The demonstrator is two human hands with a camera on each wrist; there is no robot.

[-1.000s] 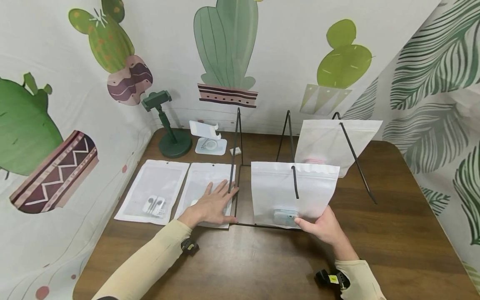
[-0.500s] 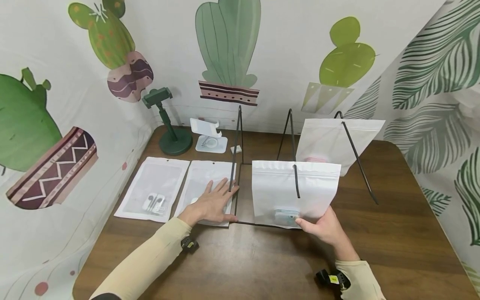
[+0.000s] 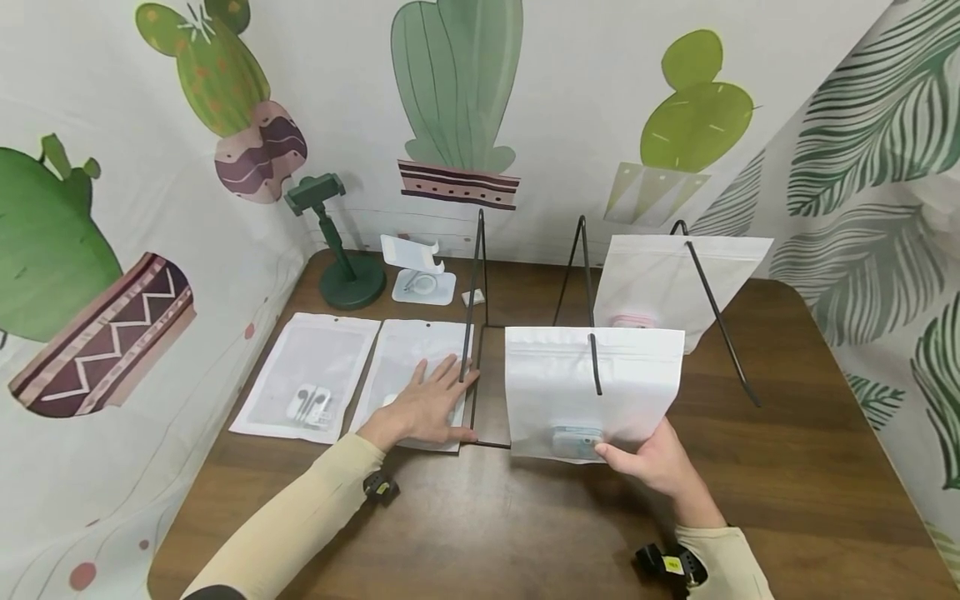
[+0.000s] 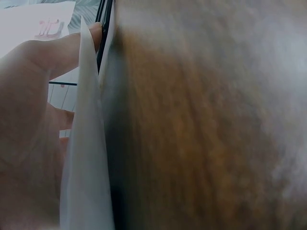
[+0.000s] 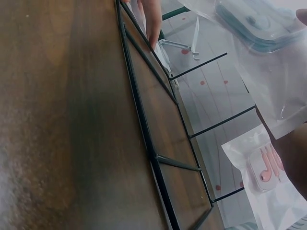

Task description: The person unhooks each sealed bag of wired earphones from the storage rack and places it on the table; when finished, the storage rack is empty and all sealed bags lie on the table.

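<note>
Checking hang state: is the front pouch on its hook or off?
On. The hook pokes through the front pouch near its top, and the pouch hangs upright while the right hand pinches its bottom edge.

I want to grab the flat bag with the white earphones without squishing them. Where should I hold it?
Pinch the earphone bag by its top edge near the little hole, coming from the far end. It lies flat, and the earphones sit at its near end.
</note>
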